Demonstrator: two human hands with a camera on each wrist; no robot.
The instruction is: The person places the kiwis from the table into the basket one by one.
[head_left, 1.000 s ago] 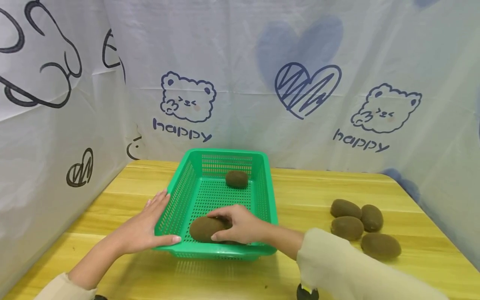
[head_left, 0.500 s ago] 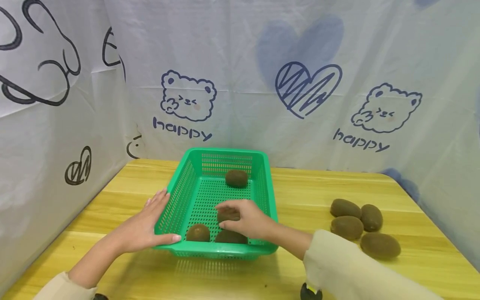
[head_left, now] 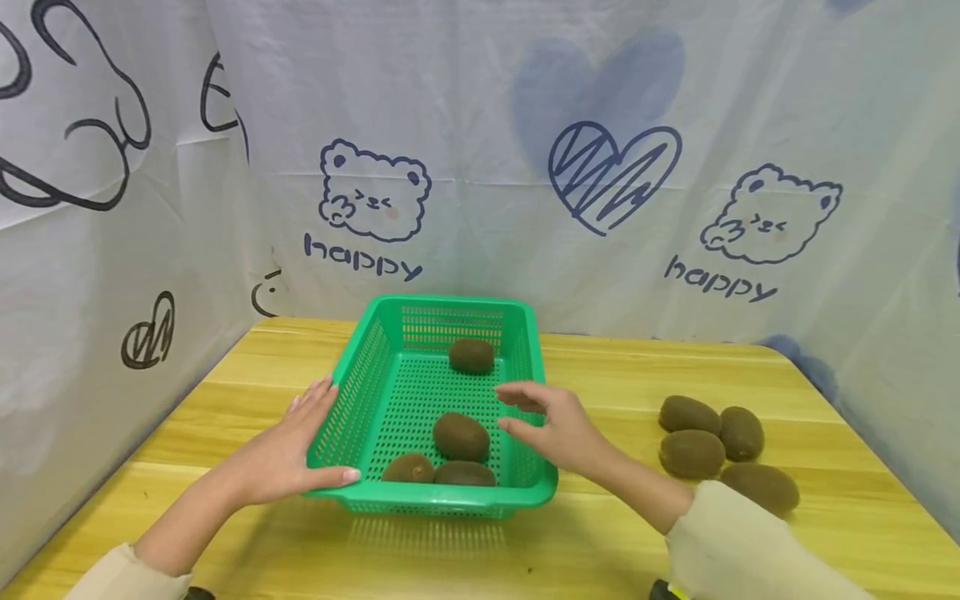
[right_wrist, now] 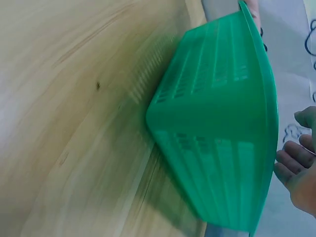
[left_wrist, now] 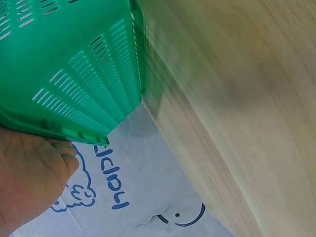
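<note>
A green plastic basket (head_left: 450,497) with slotted walls stands on the table. My left hand (head_left: 288,450) rests on its left rim with the fingers stretched along the side and the thumb over the near-left corner. Inside, one brown kiwi (head_left: 472,356) lies by the back wall. Toward the front, another kiwi (head_left: 461,437) lies behind two more at the near wall, a left kiwi (head_left: 408,468) and a right kiwi (head_left: 465,473), both partly hidden by the rim. My right hand (head_left: 558,425) hovers over the basket's right rim, fingers and thumb apart, holding nothing.
Several loose kiwis (head_left: 692,454) lie in a cluster on the yellow wood-grain table (head_left: 600,542), to the right of the basket. A white printed cloth (head_left: 480,233) hangs behind the table and along its left side.
My right hand has let go of a kiwi near the basket's front and drawn back to the right, over the rim. The front-left kiwi has rolled slightly. My left hand stays in place.
</note>
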